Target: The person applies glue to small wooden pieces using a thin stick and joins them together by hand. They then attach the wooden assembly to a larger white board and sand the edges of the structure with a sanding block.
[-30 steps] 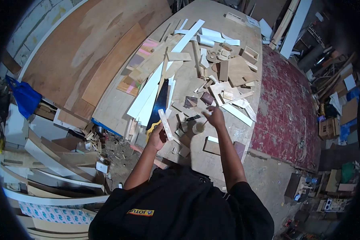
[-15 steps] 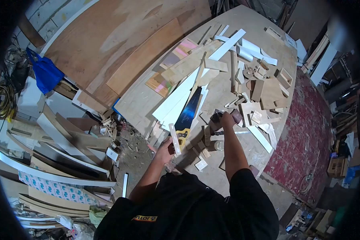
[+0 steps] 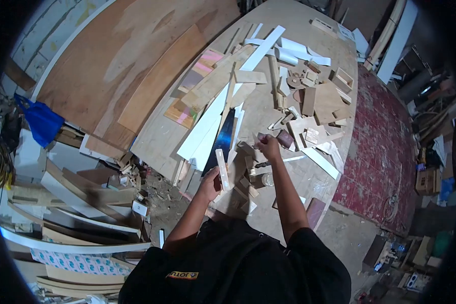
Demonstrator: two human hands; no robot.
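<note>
My left hand [image 3: 209, 186] grips a short pale wooden strip [image 3: 222, 169], held upright near the front edge of the workbench. Just beyond it lies a handsaw [image 3: 223, 136] with a dark blue blade; its yellow handle is mostly hidden behind the strip and my hand. Over the middle of the bench, my right hand [image 3: 270, 148] is closed, its fingertips pinching a small dark brown piece [image 3: 262, 136] whose kind I cannot make out. A reddish-brown block [image 3: 285, 139] lies right beside that hand. Below it are a screwdriver-like tool [image 3: 262, 164] and a clear jar [image 3: 266, 179].
Wood offcuts, white strips [image 3: 207, 129] and a small open wooden box [image 3: 342, 80] crowd the bench [image 3: 154, 147]. Large plywood sheets [image 3: 111, 55] lean at the left, near a blue bag [image 3: 41, 121]. Curved panels [image 3: 81, 245] are stacked below. A worn red board [image 3: 380, 152] stands right.
The view has shifted, so the bench sits further left. My right hand has come away from the reddish-brown block, nearer the strip. My left hand still holds the strip, now covering the saw handle.
</note>
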